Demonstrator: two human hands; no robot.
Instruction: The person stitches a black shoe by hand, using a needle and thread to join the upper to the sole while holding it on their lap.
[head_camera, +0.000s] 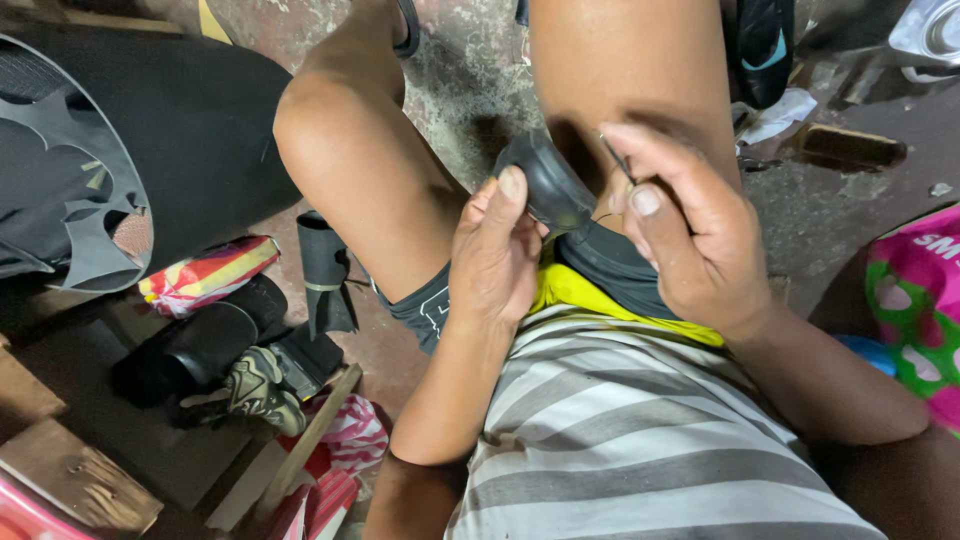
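Over the lap, left hand (493, 255) gripping black rubber piece (548, 183) (thumb up), right hand (685, 225) pinching needle (617, 158).

The left hand (492, 255) covers the near side of the round black piece (545, 183). The thin needle (617, 158) – at two o'clock from it – is mostly lost in the right hand (690, 235). The pink bag (918, 305) is cut off at three o'clock – the big black fan (70, 170) at nine.

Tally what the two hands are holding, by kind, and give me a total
Black rubber piece, held in the left hand: 1
Thin needle-like tool, pinched in the right hand: 1
Total: 2
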